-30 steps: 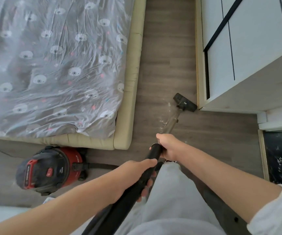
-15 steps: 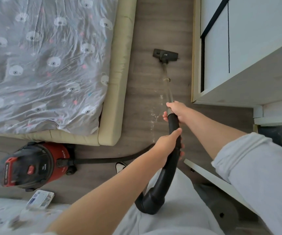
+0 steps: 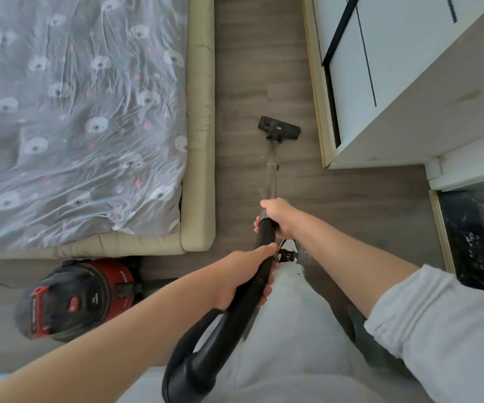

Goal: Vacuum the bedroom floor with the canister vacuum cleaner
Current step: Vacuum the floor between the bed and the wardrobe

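The red and black canister vacuum stands on the wood floor at the foot of the bed. Its black curved handle tube runs up the middle of the view into a clear wand. The black floor nozzle lies flat on the floor between the bed and the white cabinet. My left hand grips the black handle low down. My right hand grips the top of the handle where the wand begins.
A mattress with a grey bear-print sheet in a beige frame fills the left. A white cabinet stands at the right, with a dark marble threshold below it. My grey trouser leg and shoe are under the handle.
The nozzle was pushed up the floor strip away from the cabinet corner, then pulled back a little toward me. Both hands kept their grip on the handle.
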`<action>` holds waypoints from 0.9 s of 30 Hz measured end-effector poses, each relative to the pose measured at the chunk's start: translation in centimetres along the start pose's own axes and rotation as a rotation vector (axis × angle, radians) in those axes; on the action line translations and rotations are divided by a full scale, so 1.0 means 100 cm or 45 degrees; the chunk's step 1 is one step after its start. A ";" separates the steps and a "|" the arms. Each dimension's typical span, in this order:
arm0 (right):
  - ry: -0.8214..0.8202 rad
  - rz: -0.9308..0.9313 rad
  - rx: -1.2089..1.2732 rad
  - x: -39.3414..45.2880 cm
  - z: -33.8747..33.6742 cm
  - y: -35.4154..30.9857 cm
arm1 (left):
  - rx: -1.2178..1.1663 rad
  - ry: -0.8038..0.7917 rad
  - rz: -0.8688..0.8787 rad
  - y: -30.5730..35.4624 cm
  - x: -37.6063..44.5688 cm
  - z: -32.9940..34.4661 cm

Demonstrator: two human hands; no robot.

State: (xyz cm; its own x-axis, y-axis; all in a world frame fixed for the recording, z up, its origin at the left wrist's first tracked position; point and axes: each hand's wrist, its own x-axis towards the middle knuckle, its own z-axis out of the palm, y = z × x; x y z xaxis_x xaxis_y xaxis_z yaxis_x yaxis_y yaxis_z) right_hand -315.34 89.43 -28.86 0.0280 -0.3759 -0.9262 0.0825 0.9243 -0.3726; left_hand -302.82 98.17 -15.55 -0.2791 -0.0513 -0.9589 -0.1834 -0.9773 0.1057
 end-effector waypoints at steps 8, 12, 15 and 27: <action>-0.070 0.175 0.053 -0.087 0.116 0.121 | 0.170 -0.007 -0.111 -0.123 -0.102 -0.103; -0.115 0.263 0.103 -0.124 0.144 0.164 | 0.170 -0.084 -0.192 -0.162 -0.133 -0.124; -0.085 0.290 0.110 -0.136 0.139 0.181 | 0.178 -0.098 -0.216 -0.179 -0.130 -0.109; 0.184 -0.003 -0.103 -0.034 0.028 0.067 | -0.071 -0.068 0.149 -0.074 0.025 -0.018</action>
State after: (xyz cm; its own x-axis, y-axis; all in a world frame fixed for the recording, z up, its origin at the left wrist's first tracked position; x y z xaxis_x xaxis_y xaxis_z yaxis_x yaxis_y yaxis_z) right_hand -312.08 96.69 -28.03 -0.1161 -0.3700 -0.9218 0.0017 0.9280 -0.3727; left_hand -300.49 104.88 -19.18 -0.3459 -0.1562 -0.9252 -0.0946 -0.9752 0.2000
